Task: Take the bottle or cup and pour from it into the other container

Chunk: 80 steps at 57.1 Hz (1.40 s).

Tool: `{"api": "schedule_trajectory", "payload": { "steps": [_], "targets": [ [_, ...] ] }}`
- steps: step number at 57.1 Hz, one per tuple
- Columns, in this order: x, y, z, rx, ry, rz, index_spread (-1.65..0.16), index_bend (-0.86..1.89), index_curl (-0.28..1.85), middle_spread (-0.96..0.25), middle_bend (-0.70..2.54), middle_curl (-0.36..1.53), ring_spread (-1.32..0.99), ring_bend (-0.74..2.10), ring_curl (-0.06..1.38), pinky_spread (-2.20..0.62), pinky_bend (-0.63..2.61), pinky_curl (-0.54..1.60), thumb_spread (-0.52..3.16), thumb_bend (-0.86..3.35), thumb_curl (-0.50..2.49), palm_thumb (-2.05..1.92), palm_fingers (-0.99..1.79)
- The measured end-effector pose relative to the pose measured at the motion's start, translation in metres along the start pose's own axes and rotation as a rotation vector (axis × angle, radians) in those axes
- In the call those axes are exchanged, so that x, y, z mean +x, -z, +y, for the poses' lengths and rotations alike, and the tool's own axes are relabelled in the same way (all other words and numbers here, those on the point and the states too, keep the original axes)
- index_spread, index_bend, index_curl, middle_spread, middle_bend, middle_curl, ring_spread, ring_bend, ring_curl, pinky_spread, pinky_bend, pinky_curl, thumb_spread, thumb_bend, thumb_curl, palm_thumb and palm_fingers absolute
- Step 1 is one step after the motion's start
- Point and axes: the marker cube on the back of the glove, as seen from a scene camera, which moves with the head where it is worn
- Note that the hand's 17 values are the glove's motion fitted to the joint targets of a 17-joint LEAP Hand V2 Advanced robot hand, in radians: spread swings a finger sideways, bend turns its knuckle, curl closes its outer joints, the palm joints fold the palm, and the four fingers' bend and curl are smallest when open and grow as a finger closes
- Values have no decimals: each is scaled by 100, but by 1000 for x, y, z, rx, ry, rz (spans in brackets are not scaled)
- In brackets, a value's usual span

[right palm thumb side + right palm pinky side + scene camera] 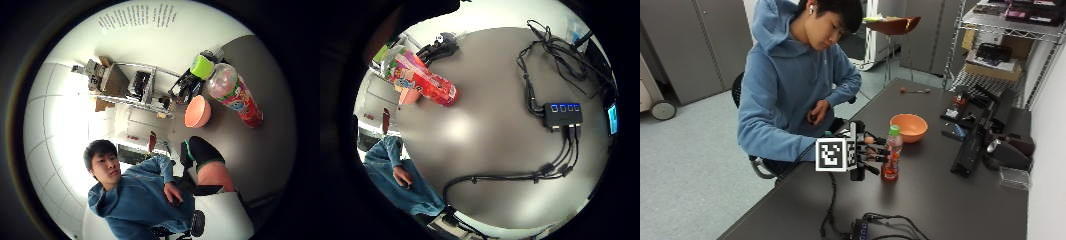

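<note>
I am at the reach step: my gloved right hand (pixel 863 150) sits just beside the upright bottle (pixel 891 159), fingers spread and holding nothing. The orange bowl (pixel 909 127) stands just beyond the bottle. Next I must close round it, I judge.

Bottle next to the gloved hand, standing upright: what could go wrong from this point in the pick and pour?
1. The bottle is tall and narrow; the right hand, beside it with fingers extended, could knock it over.
2. Its green cap looks on, so pouring would fail unless it is removed.
3. The orange bowl sits close behind; a swing could bump it.
</note>
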Motion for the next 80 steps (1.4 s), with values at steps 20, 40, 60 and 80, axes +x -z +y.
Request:
{"api": "schedule_trajectory", "payload": {
  "steps": [20, 40, 60, 80],
  "targets": [
    [9, -32, -15, -38, -34, -55, -30, 10, 15, 6, 31, 36, 3, 48, 31, 28, 49, 36, 91, -3, 44, 70, 11],
    [21, -60, -30, -47, -64, -99, -30, 11, 16, 6, 24, 35, 4, 47, 30, 28, 55, 37, 89, -3, 43, 70, 4],
    [21, -97, -45, -61, -37, -251, -37, 6, 13, 4, 15, 31, 11, 51, 30, 29, 66, 38, 86, -4, 40, 66, -8],
    [16, -113, -62, 148, 2, -385, -33, 10, 13, 6, 32, 34, 11, 64, 32, 27, 59, 34, 79, 0, 41, 84, 35]
  ]
}}
